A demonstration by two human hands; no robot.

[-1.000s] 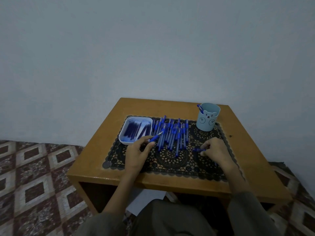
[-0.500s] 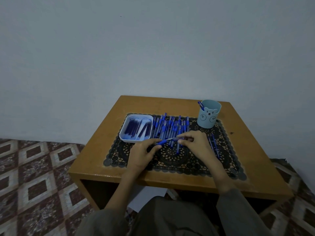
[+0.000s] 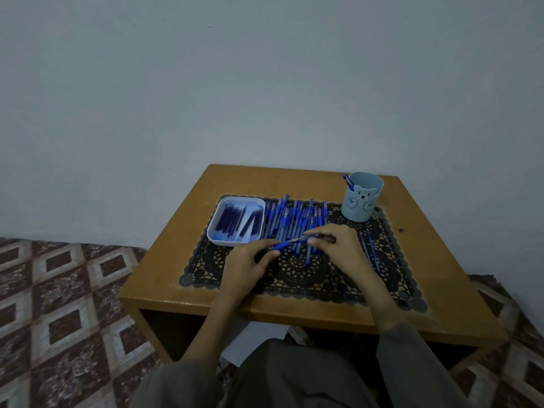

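A blue pen (image 3: 283, 245) lies nearly level between my hands, just above a black lace mat (image 3: 300, 272). My left hand (image 3: 250, 262) grips its lower barrel. My right hand (image 3: 335, 245) pinches the pen's tip end. Behind them lies a row of several blue pens (image 3: 295, 222) on the mat. A white tray (image 3: 235, 220) at the left holds several dark blue refills. A light blue cup (image 3: 362, 198) with a bear face stands at the back right with one pen in it.
The mat covers a small wooden table (image 3: 441, 260) set against a plain wall. Two thin blue refills (image 3: 369, 251) lie on the mat to the right of my right hand. Patterned floor tiles surround the table.
My right hand came from the mat's right side to the middle and met the pen held by my left hand; two refills now lie where it was. Since half a second ago, hardly any movement.
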